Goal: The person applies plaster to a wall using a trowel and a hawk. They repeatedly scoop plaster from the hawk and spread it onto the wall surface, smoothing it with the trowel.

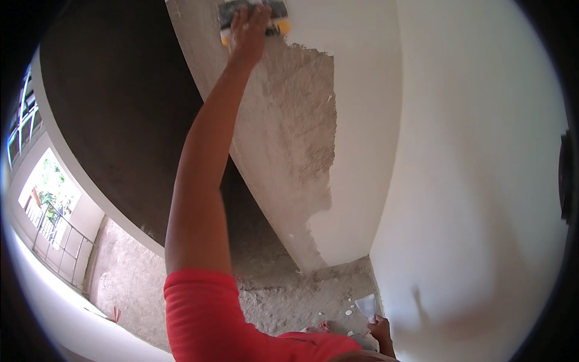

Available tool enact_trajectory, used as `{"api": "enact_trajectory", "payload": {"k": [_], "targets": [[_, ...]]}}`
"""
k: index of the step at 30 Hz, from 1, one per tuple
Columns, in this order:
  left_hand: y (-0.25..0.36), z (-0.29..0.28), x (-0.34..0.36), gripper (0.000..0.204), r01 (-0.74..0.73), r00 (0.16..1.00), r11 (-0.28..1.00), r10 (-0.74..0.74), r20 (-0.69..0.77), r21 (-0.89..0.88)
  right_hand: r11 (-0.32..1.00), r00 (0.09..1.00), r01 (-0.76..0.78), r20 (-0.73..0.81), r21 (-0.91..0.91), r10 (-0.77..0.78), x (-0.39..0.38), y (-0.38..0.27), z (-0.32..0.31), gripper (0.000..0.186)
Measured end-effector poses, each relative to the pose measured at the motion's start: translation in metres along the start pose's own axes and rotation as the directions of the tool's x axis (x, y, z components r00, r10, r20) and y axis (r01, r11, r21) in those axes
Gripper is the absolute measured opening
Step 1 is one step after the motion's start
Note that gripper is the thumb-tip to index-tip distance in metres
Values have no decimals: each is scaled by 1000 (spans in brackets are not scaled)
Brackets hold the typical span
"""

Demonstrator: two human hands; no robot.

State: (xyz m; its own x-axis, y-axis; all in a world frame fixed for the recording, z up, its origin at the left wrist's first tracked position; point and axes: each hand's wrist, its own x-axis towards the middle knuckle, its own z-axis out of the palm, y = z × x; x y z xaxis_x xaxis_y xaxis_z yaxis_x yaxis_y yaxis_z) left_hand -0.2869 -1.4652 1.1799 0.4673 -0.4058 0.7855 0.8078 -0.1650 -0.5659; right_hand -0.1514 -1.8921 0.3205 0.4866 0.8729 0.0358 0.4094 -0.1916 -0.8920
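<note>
Head view, showing two hands at a partly coated wall. Nearest is the red sleeve (202, 308) of the left arm, which stretches upward across the scene. At the lower right, beside the side wall, the right hand (379, 329) has its fingers closed around the handle of a scraper (366, 306), whose pale, flared blade points upward in the view. Beneath it lies a rough grey floor (280, 308), with small white flakes (348, 312) scattered near the scraper. At the far end of the outstretched arm, the left hand (247, 37) grips a wide blade (276, 11), dark with yellow parts, its fingers laid across the tool's back; the wide blade lies flat along the upper part of the wall strip, near the top edge of the view. Below and to the right of it spreads a bare grey patch (295, 120) with a ragged edge, bordered by a smooth white coat (365, 139). A white side wall (470, 139) meets this surface at a corner and carries soft shadows. To the left stands a broad dark surface (114, 90). Farthest off, at the lower left, a metal railing (73, 241) crosses before a bright opening (51, 178) showing greenery.
</note>
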Motion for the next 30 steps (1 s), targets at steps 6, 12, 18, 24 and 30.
{"api": "enact_trajectory", "payload": {"k": [6, 12, 18, 24, 30], "targets": [[4, 34, -22, 69, 23, 981, 1000, -25, 193, 15, 965, 965, -261, 46, 21, 260, 16, -30, -17, 29], [-65, 36, 101, 60, 201, 884, 971, -124, 450, -127, 993, 996, -77, 42, 88, 74, 48, -74, -32, 21], [-57, 41, 101, 55, 305, 830, 948, -217, 514, -93, 984, 969, -176, 183, 41, 166, 52, -108, -77, 27], [-18, 41, 54, 55, 250, 813, 963, -153, 562, -98, 951, 931, -303, 230, 57, 283, 47, -94, -113, 22], [67, 32, -61, 61, 181, 845, 980, -111, 522, -84, 949, 926, -305, 260, 86, 274, 50, -53, -131, 20]]}}
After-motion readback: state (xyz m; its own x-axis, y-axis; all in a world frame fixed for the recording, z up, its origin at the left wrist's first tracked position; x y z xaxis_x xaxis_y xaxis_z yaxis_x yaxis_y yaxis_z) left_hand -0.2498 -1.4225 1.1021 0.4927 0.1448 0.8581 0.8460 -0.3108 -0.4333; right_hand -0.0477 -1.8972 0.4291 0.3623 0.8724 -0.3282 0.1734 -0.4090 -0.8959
